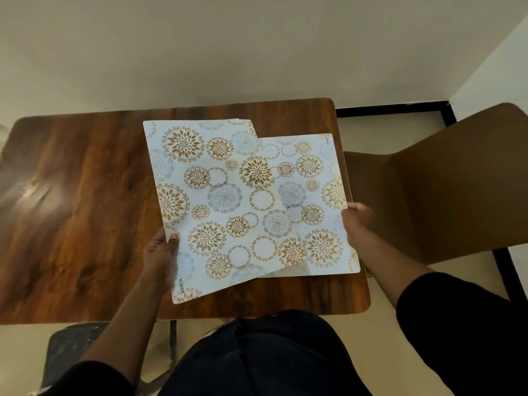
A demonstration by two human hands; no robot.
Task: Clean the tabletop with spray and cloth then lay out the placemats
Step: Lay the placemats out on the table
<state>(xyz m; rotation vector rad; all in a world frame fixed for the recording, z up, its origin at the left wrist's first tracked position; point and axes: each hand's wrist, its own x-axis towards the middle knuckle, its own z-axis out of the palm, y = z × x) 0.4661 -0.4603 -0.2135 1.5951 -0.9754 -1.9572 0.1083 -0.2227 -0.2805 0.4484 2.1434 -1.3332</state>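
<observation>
Over the right half of a glossy wooden table (85, 195), seen from above, two white placemats printed with gold and grey floral circles overlap. Nearer the table's middle is the upper placemat (217, 201), turned slightly askew, its near corner marked "KUBER". The left hand (161, 258) grips its near left edge, thumb curled on top and fingers hidden beneath. Partly under it, towards the table's right edge, lies the lower placemat (323, 201). The right hand (357, 221) pinches that mat's right edge, fingers curled around it. Beyond the table's right edge stands a brown chair (445, 190). Below the table's near edge, the person's dark clothing and a dark stool (68, 347) show.
</observation>
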